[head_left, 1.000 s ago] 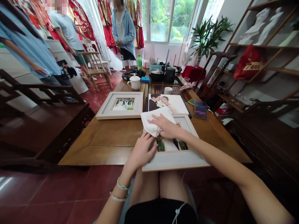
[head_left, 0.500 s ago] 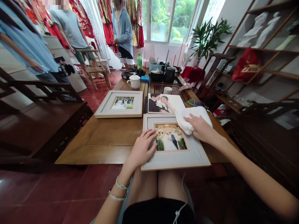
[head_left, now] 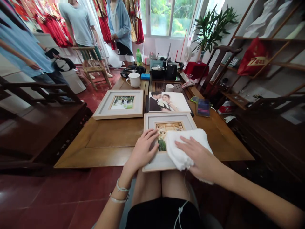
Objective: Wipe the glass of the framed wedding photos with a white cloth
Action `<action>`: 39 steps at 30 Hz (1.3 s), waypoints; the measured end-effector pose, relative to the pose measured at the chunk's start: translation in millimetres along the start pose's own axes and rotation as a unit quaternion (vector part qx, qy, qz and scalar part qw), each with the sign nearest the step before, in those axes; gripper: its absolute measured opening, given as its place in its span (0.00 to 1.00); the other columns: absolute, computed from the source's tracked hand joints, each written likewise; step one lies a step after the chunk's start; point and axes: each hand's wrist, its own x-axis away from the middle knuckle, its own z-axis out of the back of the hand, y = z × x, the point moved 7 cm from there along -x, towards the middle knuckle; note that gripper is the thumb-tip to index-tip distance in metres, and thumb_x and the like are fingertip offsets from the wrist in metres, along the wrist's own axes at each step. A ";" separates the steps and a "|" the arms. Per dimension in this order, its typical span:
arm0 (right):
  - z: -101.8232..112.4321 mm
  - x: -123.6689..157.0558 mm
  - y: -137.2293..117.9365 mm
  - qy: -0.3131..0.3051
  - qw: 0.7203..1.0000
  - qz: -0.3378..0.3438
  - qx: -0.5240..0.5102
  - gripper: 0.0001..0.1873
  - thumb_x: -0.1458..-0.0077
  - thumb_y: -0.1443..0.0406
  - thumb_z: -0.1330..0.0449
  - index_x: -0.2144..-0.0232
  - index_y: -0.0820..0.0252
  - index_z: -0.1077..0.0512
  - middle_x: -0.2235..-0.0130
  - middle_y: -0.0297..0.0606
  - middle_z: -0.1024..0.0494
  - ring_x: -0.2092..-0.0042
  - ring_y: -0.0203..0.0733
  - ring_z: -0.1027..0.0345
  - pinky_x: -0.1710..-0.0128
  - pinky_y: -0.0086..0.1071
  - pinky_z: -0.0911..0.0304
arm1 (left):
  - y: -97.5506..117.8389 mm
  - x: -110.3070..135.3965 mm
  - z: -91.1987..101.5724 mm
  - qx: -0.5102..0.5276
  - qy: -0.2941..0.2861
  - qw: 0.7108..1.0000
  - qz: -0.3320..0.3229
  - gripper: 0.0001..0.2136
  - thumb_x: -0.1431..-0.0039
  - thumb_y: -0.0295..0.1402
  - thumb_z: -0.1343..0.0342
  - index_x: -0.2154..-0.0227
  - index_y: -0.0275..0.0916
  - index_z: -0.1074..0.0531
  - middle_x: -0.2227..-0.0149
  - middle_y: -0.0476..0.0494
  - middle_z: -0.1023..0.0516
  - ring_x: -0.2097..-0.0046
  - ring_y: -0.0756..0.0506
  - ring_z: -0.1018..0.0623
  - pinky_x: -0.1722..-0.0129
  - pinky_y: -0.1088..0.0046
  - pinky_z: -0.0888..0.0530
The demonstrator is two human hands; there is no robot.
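Observation:
My left hand [head_left: 145, 149] lies with spread fingers on the left side of a pale wooden picture frame [head_left: 149, 118], its fingertips over the edge of the photo [head_left: 166, 126] inside. Under my right hand [head_left: 199, 154] is a folded white towel [head_left: 202, 135], held against the right part of the same frame. The towel covers much of the photo and the frame's lower right corner. The frame juts past the table's near edge, above my lap. A second framed photo [head_left: 122, 102] lies to the left, and an unframed couple portrait [head_left: 178, 101] lies just behind the frame.
The wooden table [head_left: 105, 133] also bears a white lidded cup [head_left: 133, 79], a small white cup [head_left: 169, 87], dark pots [head_left: 171, 70], a green bottle [head_left: 138, 57] and a phone [head_left: 203, 107] at right. Several people stand at back left near a bamboo chair [head_left: 91, 63].
My right hand has moved the towel from the frame's upper right corner down and left over the photo, uncovering the phone. My left hand stays on the frame.

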 end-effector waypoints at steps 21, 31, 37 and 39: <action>19.8 -1.2 -9.3 -0.097 0.989 0.021 -0.113 0.26 0.40 0.58 0.44 0.42 0.62 0.34 0.37 0.49 0.39 0.34 0.54 0.52 0.35 0.53 0.56 | 0.6 0.6 1.1 0.003 0.008 1.000 0.005 0.19 0.37 0.31 0.49 0.43 0.40 0.34 0.38 0.41 0.34 0.36 0.39 0.40 0.38 0.52 0.37; -2.8 7.9 -21.9 -0.036 0.999 0.037 -0.002 0.42 0.60 0.76 0.47 0.38 0.62 0.40 0.36 0.44 0.39 0.32 0.56 0.59 0.36 0.61 0.59 | 1.7 0.5 2.0 0.002 0.008 1.000 -0.002 0.19 0.36 0.31 0.49 0.43 0.41 0.34 0.38 0.41 0.34 0.36 0.39 0.40 0.38 0.51 0.37; 8.5 -40.4 41.0 0.045 0.991 -0.033 0.125 0.35 0.55 0.77 0.44 0.42 0.64 0.36 0.38 0.50 0.36 0.34 0.62 0.53 0.38 0.63 0.59 | 1.5 0.1 2.0 0.000 0.000 1.000 -0.003 0.19 0.37 0.31 0.48 0.43 0.41 0.34 0.38 0.41 0.35 0.36 0.39 0.39 0.38 0.52 0.36; 13.5 -56.4 65.0 0.073 0.987 -0.059 0.132 0.34 0.53 0.76 0.45 0.42 0.65 0.35 0.38 0.50 0.35 0.35 0.61 0.51 0.38 0.62 0.59 | 1.8 0.1 2.2 -0.002 -0.003 1.000 -0.004 0.20 0.37 0.30 0.49 0.42 0.41 0.35 0.38 0.41 0.35 0.36 0.39 0.40 0.38 0.52 0.37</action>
